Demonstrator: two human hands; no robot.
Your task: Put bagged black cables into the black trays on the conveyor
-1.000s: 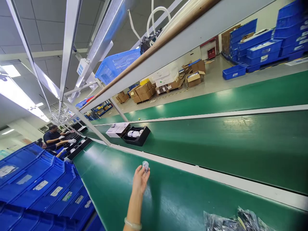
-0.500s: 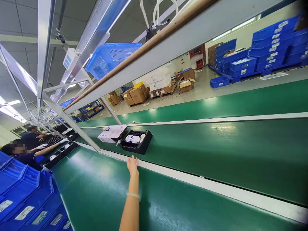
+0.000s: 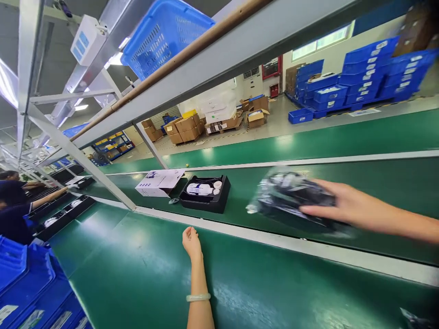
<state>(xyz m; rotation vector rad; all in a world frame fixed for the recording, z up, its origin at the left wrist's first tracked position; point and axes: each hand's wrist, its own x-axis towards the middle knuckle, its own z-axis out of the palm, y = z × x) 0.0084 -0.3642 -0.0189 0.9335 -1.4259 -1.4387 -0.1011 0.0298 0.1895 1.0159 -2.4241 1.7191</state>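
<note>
Right hand [image 3: 343, 208] clasps a bagged black item [image 3: 291, 198], carried flat above the belt [image 3: 377, 219], just right of the black tray [image 3: 206, 196]; left hand [image 3: 191, 241] rests loosely curled, holding nothing, near the tray's front edge

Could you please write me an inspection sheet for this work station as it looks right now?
Surface: green belt beyond a white rail, green bench on the near side.
Job's things: black tray on the belt with a white device inside; white box beside it; plastic bag of dark parts.
Clutter: small clear piece by the tray, too small to tell.
Hands: left hand loosely curled at the rail, holding nothing visible; right hand gripping the bag over the belt.
Cables: nothing seen.
Surroundings: blue bins at left, blue basket overhead, another person's sleeve, cardboard boxes behind.
</note>
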